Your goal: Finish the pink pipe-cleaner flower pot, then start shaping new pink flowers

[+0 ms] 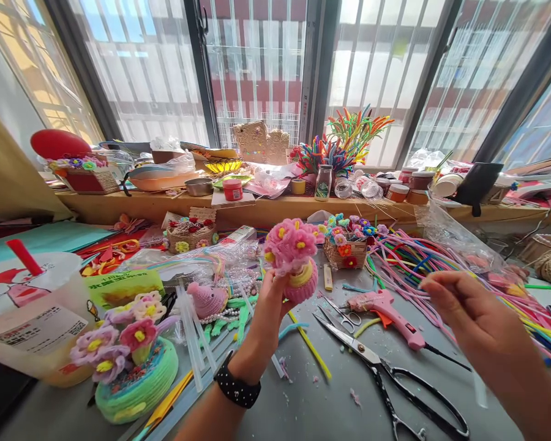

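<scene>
My left hand (265, 311) clamped on pink flower pot (294, 246), raised above bench (298, 410). My right hand (480, 321) well apart, curled; cannot tell if anything pinched. Glue gun (392, 311) lies between hands.

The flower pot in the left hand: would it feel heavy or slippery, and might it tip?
The flower pot is probably light: the left hand holds it up alone. Its fuzzy flowers would likely squash softly and not feel slippery. Set down, it may tip if pushed, since the flowers spread wider than what shows beneath them.
</scene>
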`<state>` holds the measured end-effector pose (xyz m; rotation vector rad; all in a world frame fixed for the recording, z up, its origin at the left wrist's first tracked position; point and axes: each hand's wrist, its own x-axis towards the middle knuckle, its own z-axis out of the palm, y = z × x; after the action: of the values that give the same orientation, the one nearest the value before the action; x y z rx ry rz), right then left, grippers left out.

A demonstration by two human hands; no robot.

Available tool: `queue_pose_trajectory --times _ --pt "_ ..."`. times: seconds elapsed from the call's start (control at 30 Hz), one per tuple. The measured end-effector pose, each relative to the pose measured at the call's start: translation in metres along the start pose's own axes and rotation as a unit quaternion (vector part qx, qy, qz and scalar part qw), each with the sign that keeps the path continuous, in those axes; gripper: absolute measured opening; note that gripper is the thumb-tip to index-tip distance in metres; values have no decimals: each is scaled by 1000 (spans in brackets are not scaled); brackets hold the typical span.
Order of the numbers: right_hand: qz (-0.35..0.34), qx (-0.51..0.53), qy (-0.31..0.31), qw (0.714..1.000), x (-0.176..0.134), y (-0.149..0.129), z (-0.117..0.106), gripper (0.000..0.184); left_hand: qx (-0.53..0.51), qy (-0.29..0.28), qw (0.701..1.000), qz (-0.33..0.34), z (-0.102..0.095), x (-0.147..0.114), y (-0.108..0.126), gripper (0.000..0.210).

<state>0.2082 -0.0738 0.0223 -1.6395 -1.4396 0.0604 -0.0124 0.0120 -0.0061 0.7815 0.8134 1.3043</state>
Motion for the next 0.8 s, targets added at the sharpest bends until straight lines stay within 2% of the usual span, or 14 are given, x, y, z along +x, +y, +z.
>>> queue_pose_trajectory --times 0.13,0.27,0.47,0.63,0.8 --pt "-41 64 -118 990 11 -45 42 27 32 -3 999 1 2 -1 -2 45" --pt "-66 90 -144 983 25 -60 66 24 42 -4 999 -1 3 2 -6 57" --pt "-55 138 -167 975 30 -56 74 17 47 11 999 -8 2 4 -13 58" --pt "-40 164 -202 965 26 -49 76 20 41 6 999 -22 3 4 -17 57" --pt "-30 161 -179 970 23 -46 74 18 31 -26 998 -38 5 2 -15 57"
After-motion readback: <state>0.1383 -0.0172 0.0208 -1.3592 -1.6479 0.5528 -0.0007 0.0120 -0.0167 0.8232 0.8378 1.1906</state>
